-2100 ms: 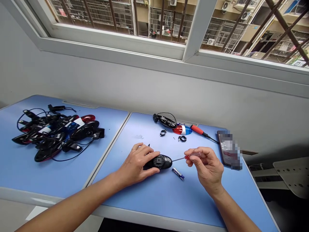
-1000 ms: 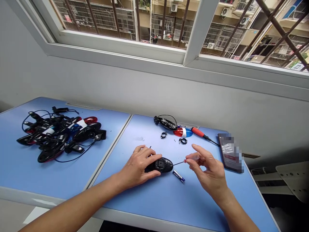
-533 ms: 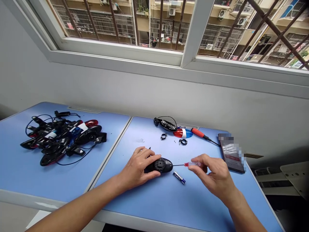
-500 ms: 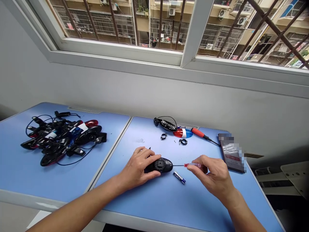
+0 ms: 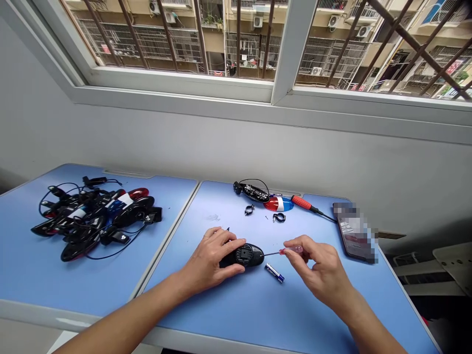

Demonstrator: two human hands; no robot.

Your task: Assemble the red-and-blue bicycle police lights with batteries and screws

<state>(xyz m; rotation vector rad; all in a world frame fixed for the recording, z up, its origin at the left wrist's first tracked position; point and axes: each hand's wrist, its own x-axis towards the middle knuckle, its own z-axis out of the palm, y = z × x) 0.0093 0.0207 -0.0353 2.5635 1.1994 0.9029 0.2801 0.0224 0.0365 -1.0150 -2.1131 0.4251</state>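
Observation:
My left hand [image 5: 217, 255] is closed around a black oval bicycle light [image 5: 254, 254] lying on the blue table, its round ridged mount facing up. Part of the light is hidden under the fingers. Between the thumb and fingers of my right hand [image 5: 313, 263] is a small screwdriver [image 5: 291, 250] with a clear and red handle. Its thin shaft points left, and the tip meets the right end of the light. Just below that end lies a blue and silver battery [image 5: 275, 273], touched by neither hand.
Left, a heap of black lights with cables [image 5: 99, 211]. Behind my hands are an opened black housing [image 5: 254, 191], a red and blue lens cover [image 5: 278, 204], two black clamp rings [image 5: 279, 217] and a red-handled screwdriver [image 5: 306, 204]. A phone [image 5: 354, 233] lies at the right.
My right hand has shifted slightly left and up, and the screwdriver's handle end now sits higher, tilting the shaft. My left hand still grips the light in nearly the same place.

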